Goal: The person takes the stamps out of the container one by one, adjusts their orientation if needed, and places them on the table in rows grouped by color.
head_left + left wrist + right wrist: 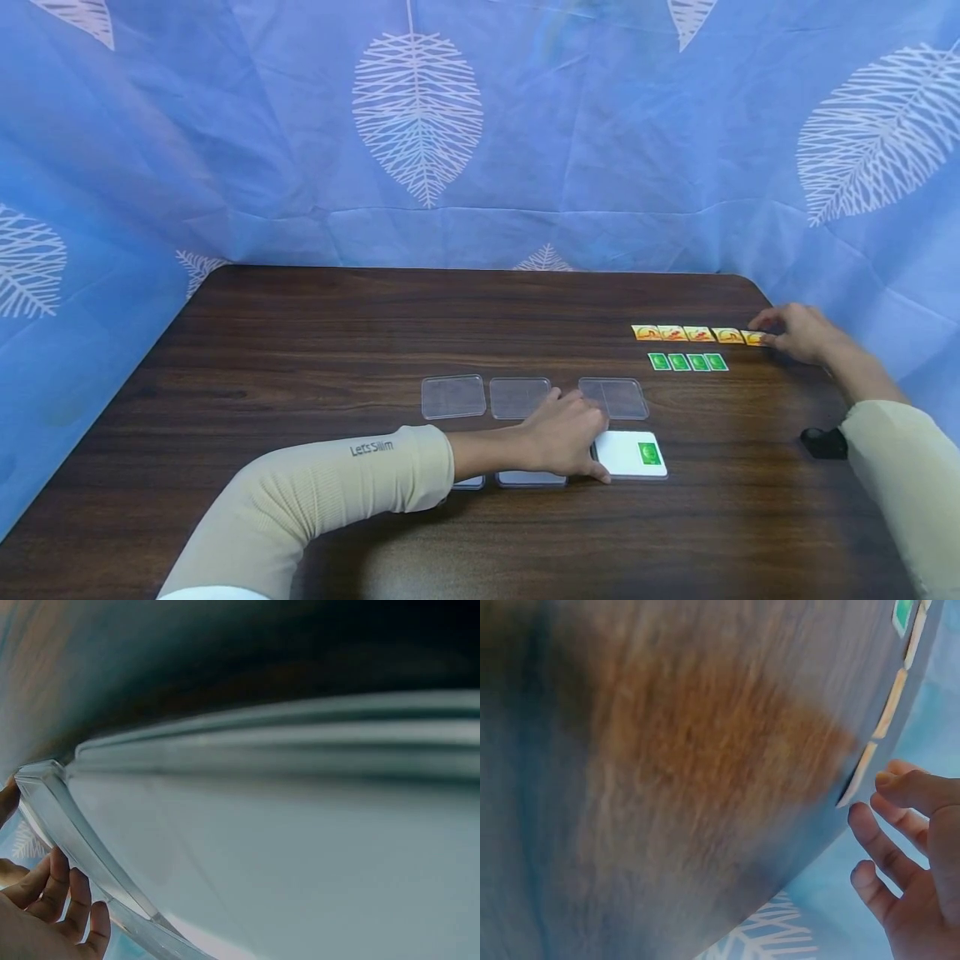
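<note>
In the head view my left hand (566, 433) holds the left end of a white-filled clear plastic case (618, 454), thumb at its near edge and fingers at its far edge. A small green card (649, 453) lies at the right of that white face. My right hand (806, 333) is at the right end of a row of orange-yellow cards (698, 334), its fingertips beside the last card (753, 337). From the right wrist, the fingers appear spread around that end card (859, 776), with no clear grip. Below that row lie several small green cards (687, 362).
Three clear plastic lids (453, 397) lie in a row behind my left arm. Two more white cases (531, 479) show partly beneath that arm. A black object (823, 443) sits by the right sleeve. A blue leaf-print curtain (525, 125) hangs behind the brown table (300, 333).
</note>
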The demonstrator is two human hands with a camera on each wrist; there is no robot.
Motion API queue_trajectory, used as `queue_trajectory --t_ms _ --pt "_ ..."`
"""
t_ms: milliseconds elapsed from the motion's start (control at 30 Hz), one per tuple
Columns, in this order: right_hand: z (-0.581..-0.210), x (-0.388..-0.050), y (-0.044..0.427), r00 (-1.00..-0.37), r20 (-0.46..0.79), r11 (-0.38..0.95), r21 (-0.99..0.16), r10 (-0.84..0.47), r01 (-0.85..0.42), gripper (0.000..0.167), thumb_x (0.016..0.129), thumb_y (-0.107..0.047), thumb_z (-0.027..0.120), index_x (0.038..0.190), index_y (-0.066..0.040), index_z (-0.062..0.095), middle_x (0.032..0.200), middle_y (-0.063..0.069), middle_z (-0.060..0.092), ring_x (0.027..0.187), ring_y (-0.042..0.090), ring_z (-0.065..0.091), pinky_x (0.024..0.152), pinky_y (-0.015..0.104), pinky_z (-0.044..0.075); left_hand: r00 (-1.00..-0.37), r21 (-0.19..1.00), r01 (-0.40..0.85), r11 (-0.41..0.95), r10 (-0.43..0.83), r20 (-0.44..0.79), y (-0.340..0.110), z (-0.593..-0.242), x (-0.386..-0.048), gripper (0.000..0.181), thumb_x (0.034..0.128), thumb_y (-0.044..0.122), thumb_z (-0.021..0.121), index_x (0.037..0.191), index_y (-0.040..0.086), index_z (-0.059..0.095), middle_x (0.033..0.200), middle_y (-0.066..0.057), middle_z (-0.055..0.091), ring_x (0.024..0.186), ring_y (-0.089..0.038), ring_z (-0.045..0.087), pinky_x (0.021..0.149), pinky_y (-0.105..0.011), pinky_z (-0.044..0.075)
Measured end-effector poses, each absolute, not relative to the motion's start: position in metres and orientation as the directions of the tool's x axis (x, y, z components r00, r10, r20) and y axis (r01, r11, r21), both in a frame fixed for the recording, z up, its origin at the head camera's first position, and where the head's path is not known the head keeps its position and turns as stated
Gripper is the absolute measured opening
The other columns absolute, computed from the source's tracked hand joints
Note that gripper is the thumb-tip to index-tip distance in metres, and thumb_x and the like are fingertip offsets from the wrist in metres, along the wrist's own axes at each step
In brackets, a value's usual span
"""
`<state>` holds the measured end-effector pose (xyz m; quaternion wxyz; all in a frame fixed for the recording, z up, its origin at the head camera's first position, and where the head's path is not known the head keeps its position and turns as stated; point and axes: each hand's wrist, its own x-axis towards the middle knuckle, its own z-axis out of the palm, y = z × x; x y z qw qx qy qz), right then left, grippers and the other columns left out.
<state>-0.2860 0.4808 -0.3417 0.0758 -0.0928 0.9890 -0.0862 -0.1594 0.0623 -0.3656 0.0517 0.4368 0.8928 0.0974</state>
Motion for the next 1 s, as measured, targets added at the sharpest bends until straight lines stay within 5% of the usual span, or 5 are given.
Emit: queue_trajectory --t_ms 133,267,400,633,1000 --pt "-0.335 -0.277 0.473 -0.97 -0.078 0.962 -0.169 -0.232 -0.216 0.028 0.094 0.0 0.064 0.119 0.012 0.065 0.12 0.042 0.06 0.093 0.056 0.06 0.08 0.062 0.05 -0.612 0.237 0.767 0.596 0.791 -0.007 0.062 -0.366 -0.16 0.038 0.0828 0.053 0.085 0.092 0.017 0.075 0.089 0.009 0.066 0.087 -0.008 0.055 0.084 -0.032 0.042" --pt "-0.328 -0.267 0.462 -0.979 -0.019 0.963 -0.182 -0.203 -0.196 0.031 0.095 -0.005 0.065 0.122 0.009 0.065 0.119 0.039 0.062 0.071 0.03 0.056 0.06 0.043 0.044 -0.613 0.251 0.764 0.594 0.79 -0.005 0.062 -0.366 -0.16 0.039 0.083 0.051 0.085 0.095 0.016 0.076 0.092 0.008 0.068 0.089 -0.009 0.055 0.088 -0.035 0.043" --pt "-0.325 -0.256 0.451 -0.973 0.062 0.944 -0.233 -0.224 -0.232 0.026 0.093 -0.003 0.069 0.117 0.008 0.069 0.101 0.028 0.07 0.075 0.026 0.063 0.057 0.034 0.044 -0.613 0.248 0.765 0.595 0.79 -0.001 0.062 -0.367 -0.16 0.04 0.0828 0.052 0.085 0.097 0.015 0.076 0.094 0.007 0.069 0.091 -0.009 0.056 0.09 -0.038 0.044" --pt "-0.324 -0.236 0.426 -0.915 0.203 0.842 -0.361 -0.348 -0.4 0.019 0.09 0.006 0.069 0.109 0.006 0.073 0.083 0.003 0.071 0.071 -0.004 0.059 0.057 0.022 0.047 -0.617 0.234 0.765 0.6 0.787 -0.001 0.063 -0.367 -0.16 0.041 0.0821 0.053 0.085 0.094 0.016 0.075 0.094 0.008 0.069 0.091 -0.01 0.057 0.086 -0.035 0.043" --pt "-0.337 -0.207 0.39 -0.83 0.215 0.59 -0.614 -0.514 -0.525 0.029 0.087 0.021 0.065 0.114 0.012 0.067 0.083 0.006 0.07 0.075 0.01 0.069 0.057 0.022 0.048 -0.614 0.227 0.767 0.6 0.789 -0.01 0.063 -0.367 -0.159 0.042 0.0825 0.055 0.084 0.096 0.016 0.075 0.093 0.008 0.069 0.09 -0.01 0.056 0.081 -0.032 0.041"
